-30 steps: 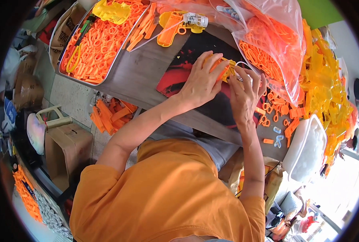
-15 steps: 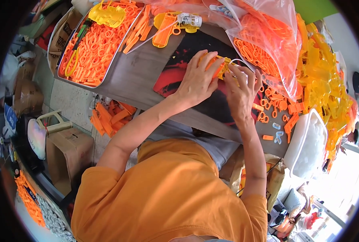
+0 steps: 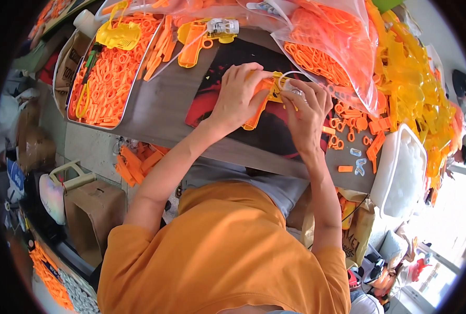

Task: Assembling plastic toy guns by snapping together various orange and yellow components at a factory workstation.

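My left hand [image 3: 239, 97] grips an orange plastic toy-gun shell [image 3: 261, 103] and presses it against a dark red-and-black mat [image 3: 243, 57] on the table. My right hand [image 3: 307, 114] pinches a small clear part with a thin white tube [image 3: 290, 83] at the top of that shell. Both hands meet over the middle of the mat. My orange shirt fills the lower part of the view.
A metal tray [image 3: 84, 121] of orange plastic pieces and a yellow part stands at the left. An assembled orange toy gun [image 3: 201, 34] lies at the back. Clear bags [image 3: 332, 47] of orange parts, yellow parts [image 3: 411, 89] and a white tub [image 3: 403, 172] crowd the right.
Both hands stay on the orange shell. The fingers have shifted a little as the right hand works the small part at its top.
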### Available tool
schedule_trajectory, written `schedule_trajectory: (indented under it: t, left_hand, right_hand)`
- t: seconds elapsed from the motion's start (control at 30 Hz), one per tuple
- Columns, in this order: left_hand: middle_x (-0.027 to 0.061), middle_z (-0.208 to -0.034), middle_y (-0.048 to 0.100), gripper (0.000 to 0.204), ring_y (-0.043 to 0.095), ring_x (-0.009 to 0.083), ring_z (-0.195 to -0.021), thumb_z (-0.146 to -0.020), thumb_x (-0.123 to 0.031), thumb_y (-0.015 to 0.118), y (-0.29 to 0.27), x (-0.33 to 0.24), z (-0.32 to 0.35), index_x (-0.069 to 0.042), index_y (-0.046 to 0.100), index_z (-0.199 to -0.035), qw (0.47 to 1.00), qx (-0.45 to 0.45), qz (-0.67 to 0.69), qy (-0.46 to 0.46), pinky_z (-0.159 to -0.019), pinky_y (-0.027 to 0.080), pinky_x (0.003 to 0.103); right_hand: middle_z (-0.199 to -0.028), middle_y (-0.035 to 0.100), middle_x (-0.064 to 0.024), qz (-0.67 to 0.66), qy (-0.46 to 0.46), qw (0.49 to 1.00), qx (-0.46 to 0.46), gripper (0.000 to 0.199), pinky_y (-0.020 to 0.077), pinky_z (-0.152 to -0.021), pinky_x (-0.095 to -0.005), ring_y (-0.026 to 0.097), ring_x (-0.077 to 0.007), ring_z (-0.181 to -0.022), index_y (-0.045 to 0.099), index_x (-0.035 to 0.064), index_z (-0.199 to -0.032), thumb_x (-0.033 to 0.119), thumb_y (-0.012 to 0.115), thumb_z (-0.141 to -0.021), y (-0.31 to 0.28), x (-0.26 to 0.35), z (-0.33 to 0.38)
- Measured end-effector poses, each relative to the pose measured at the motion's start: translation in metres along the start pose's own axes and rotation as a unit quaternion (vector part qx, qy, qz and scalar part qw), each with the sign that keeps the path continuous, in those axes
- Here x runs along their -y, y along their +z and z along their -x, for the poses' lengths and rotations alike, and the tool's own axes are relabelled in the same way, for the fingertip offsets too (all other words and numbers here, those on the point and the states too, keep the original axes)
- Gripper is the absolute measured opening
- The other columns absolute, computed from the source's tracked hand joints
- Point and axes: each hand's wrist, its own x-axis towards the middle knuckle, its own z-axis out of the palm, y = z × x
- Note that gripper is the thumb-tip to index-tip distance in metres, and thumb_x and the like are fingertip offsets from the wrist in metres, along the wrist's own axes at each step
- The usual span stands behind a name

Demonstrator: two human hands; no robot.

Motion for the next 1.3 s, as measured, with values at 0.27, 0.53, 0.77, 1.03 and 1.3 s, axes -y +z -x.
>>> schedule_trajectory:
  t: [0.27, 0.53, 0.77, 1.03, 1.3]
  left_hand:
    - [0.0107, -0.121, 0.051, 0.034, 0.048, 0.0301, -0.113, -0.087, -0.015, 0.063, 0.003, -0.001, 0.004, -0.011, 0.055, -0.120, 1.000, -0.014, -0.028, 0.001, -0.103, 0.033, 0.045]
    - [0.0113, -0.122, 0.051, 0.031, 0.048, 0.0296, -0.113, -0.091, -0.016, 0.059, 0.003, -0.002, 0.005, -0.009, 0.056, -0.121, 0.999, -0.014, -0.032, -0.003, -0.101, 0.035, 0.043]
    - [0.0101, -0.119, 0.048, 0.033, 0.045, 0.0309, -0.113, -0.086, -0.013, 0.063, 0.005, -0.003, 0.006, -0.009, 0.054, -0.117, 0.999, -0.014, -0.037, -0.009, -0.103, 0.032, 0.047]
    - [0.0098, -0.120, 0.049, 0.029, 0.047, 0.0287, -0.112, -0.090, -0.013, 0.058, 0.005, -0.004, 0.008, -0.010, 0.055, -0.119, 0.999, -0.021, -0.038, -0.022, -0.102, 0.033, 0.044]
    - [0.0095, -0.119, 0.049, 0.028, 0.047, 0.0289, -0.111, -0.089, -0.013, 0.058, 0.008, -0.005, 0.008, -0.009, 0.055, -0.116, 0.998, -0.036, -0.046, -0.027, -0.101, 0.034, 0.044]
  right_hand:
    - [-0.131, 0.053, -0.0053, -0.001, -0.014, 0.998, 0.056, 0.020, 0.0215, -0.111, -0.0524, 0.042, -0.0270, -0.126, 0.072, 0.0143, -0.091, 0.017, 0.078, -0.072, 0.000, 0.006, -0.016]
    - [-0.139, 0.049, -0.0107, -0.020, -0.053, 0.979, 0.198, 0.015, 0.0229, -0.111, -0.0482, 0.038, -0.0307, -0.131, 0.073, 0.0101, -0.091, 0.020, 0.073, -0.079, -0.009, -0.014, -0.037]
    - [-0.145, 0.040, -0.0149, -0.231, 0.129, 0.903, 0.337, 0.017, 0.0301, -0.110, -0.0430, 0.036, -0.0329, -0.135, 0.071, 0.0059, -0.085, 0.021, 0.077, -0.078, -0.012, -0.038, -0.047]
    - [-0.147, 0.037, -0.0168, -0.287, 0.190, 0.873, 0.346, 0.019, 0.0314, -0.108, -0.0399, 0.036, -0.0294, -0.137, 0.072, 0.0060, -0.085, 0.022, 0.079, -0.079, -0.003, -0.049, -0.044]
    - [-0.147, 0.038, -0.0155, -0.313, 0.223, 0.861, 0.332, 0.017, 0.0314, -0.107, -0.0382, 0.037, -0.0267, -0.136, 0.072, 0.0051, -0.083, 0.020, 0.078, -0.078, -0.002, -0.047, -0.046]
